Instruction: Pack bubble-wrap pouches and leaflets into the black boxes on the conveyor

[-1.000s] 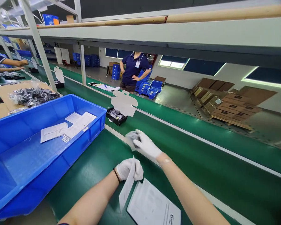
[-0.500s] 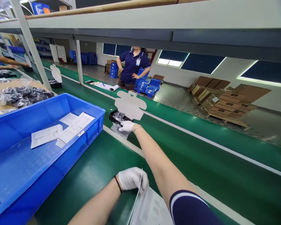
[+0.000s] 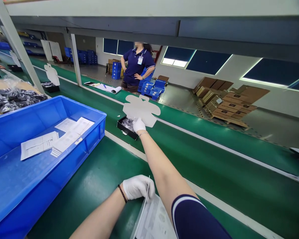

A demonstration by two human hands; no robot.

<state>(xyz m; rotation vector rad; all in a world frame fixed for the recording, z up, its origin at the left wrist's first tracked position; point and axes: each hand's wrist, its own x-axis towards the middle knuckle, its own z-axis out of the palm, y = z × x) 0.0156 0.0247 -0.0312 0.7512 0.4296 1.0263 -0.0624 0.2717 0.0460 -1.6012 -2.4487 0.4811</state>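
Note:
My left hand [image 3: 139,188], in a white glove, is closed on the upper edge of a stack of printed sheets [image 3: 157,217], low in the view. Farther out, my right hand [image 3: 139,125], also gloved, reaches into the right end of an open black box [image 3: 131,133]. Inside the box lies a clear plastic bag [image 3: 127,124] with dark contents that I cannot make out. The right fingertips touch it or rest close beside it; their grip is hidden. Behind that hand, the box's white lid flap [image 3: 142,108] stands raised.
A blue bin [image 3: 89,142] with folded papers [image 3: 73,134] stands on the left. Bagged black items [image 3: 15,98] lie beyond it. Another open box [image 3: 50,87] sits farther along the green belt [image 3: 199,152]. A person [image 3: 138,66] stands across the line. A shelf beam [image 3: 149,25] crosses overhead.
My right hand has moved from the box's near side to its right end. The plastic that hung over the near side is now off the belt. My left hand keeps holding the sheets.

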